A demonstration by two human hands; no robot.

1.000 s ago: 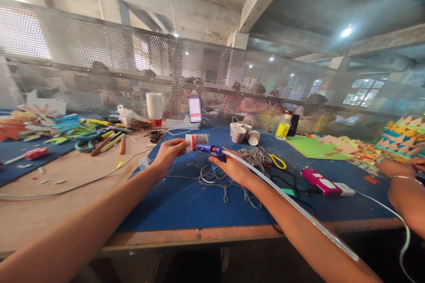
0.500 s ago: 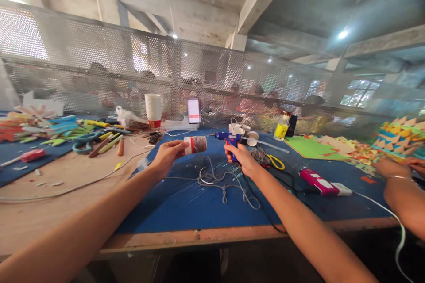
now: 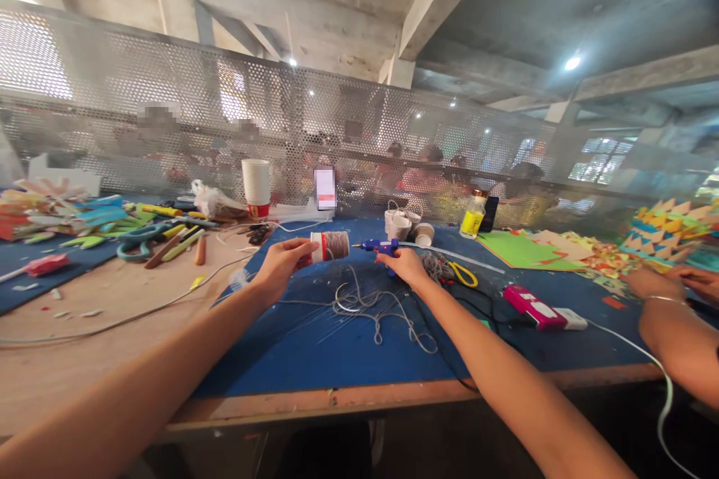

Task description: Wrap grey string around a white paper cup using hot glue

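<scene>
Head view: my right hand [image 3: 405, 266] has lowered the glue gun [image 3: 380, 246] toward the counter [image 3: 337, 355] (fingers gripping it), left hand [image 3: 279, 266] clasping the spool [image 3: 331, 245].

Glue gun [image 3: 380, 245] lies right of cup [image 3: 330, 245], string [image 3: 371, 307] before both.

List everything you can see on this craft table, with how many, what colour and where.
twine-wrapped cup: one, grey twine with red band, held above the blue mat
glue gun: one, blue, mid-table
loose twine: one tangle, grey, on the blue mat
paper cup stack: one stack, white, red base, far left of centre
small cups: about three, white, behind the glue gun
bottle: one, yellow, far right of centre
scissors: one pair, teal, left
pink tool: one, right
co-worker's hand: right edge
left hand: holds the cup
right hand: on the glue gun
</scene>
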